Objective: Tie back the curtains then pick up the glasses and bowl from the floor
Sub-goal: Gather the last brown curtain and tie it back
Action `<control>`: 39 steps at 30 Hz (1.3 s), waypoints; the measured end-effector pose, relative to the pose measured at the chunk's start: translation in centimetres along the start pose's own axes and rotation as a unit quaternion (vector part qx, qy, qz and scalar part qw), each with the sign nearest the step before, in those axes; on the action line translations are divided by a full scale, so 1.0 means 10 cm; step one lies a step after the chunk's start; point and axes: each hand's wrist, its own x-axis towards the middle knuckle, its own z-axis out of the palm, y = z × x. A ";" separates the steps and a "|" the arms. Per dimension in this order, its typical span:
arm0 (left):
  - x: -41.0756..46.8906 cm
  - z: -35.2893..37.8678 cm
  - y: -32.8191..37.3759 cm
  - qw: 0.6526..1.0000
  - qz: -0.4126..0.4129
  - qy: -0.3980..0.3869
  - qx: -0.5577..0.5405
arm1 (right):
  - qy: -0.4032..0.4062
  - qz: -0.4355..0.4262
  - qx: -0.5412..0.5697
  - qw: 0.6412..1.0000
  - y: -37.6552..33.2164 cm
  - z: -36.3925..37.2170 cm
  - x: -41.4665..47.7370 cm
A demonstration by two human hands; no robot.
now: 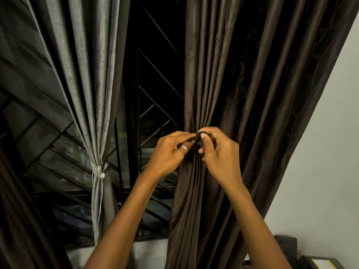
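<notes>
— Forearms (120,220) are closest to us, both reaching up from below. What are they working on?

— That big brown curtain (242,84) on the right of the window, hanging against the pale wall (330,152). It's drawn into a narrow waist just where the hands meet. The grey curtain (93,84) on the left is already cinched with a pale tie (98,170), and the window bars (155,74) show dark between the two.

— And the hands themselves?

— The left grip (171,150) and the right grip (219,152) are both narrow. Each pinches the same dark strip (197,139) right at the waist, and their fingertips are almost touching. There's a ring (184,149) on a left finger.

— Will that cloth behave?

— I'd say it's soft and fairly heavy, going by those long folds. It has a sheen too, so it's probably slippery, and pleats could slide out of the bundle. The place to hold it is the waist, with every fold squeezed together. The strip looks thin and limp, so its ends want holding short, close to the knot. Nothing there should break.

— What about the glasses and the bowl?

— I can't see them, because the floor is out of sight from here. They'll want gentler fingers than this, I'd guess.
</notes>
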 end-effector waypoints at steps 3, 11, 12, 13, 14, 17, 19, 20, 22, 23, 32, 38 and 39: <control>-0.01 0.00 0.02 1.000 -0.008 -0.011 -0.024 | 0.028 0.133 0.178 0.975 -0.07 0.05 0.07; -0.03 -0.05 -0.01 0.996 -0.036 -0.026 -0.077 | 0.011 -0.003 0.099 0.995 0.01 0.16 -0.11; -0.02 -0.07 -0.02 0.996 -0.034 -0.033 -0.078 | -0.006 -0.047 0.045 0.998 0.04 0.16 -0.12; -0.02 -0.08 -0.03 0.996 -0.032 -0.039 -0.076 | -0.023 -0.087 0.002 0.996 0.07 0.15 -0.12; -0.02 -0.10 -0.04 0.996 -0.029 -0.045 -0.072 | -0.042 -0.126 -0.037 0.990 0.10 0.14 -0.12; -0.02 -0.09 -0.07 0.996 -0.024 -0.062 -0.066 | -0.099 -0.198 -0.116 0.968 0.15 0.10 -0.10; -0.02 -0.08 -0.07 0.995 -0.028 -0.070 -0.070 | -0.122 -0.200 -0.132 0.963 0.15 0.06 -0.08; -0.02 -0.08 -0.08 0.994 -0.032 -0.072 -0.071 | -0.130 -0.197 -0.140 0.962 0.14 0.04 -0.06; -0.01 -0.08 -0.08 0.994 -0.038 -0.077 -0.072 | -0.138 -0.194 -0.171 0.956 0.13 0.01 -0.03; 0.00 -0.08 -0.08 0.994 -0.037 -0.079 -0.071 | -0.137 -0.194 -0.193 0.952 0.13 0.00 -0.01; -0.02 -0.02 -0.07 0.997 0.043 0.051 0.032 | -0.138 -0.188 -0.337 0.912 0.12 -0.05 0.06; -0.03 0.02 0.02 0.990 0.051 0.106 0.075 | -0.224 -0.065 -0.161 0.959 0.02 -0.04 0.17; -0.03 0.02 0.02 0.991 0.044 0.104 0.076 | -0.247 -0.046 -0.146 0.957 0.02 -0.04 0.18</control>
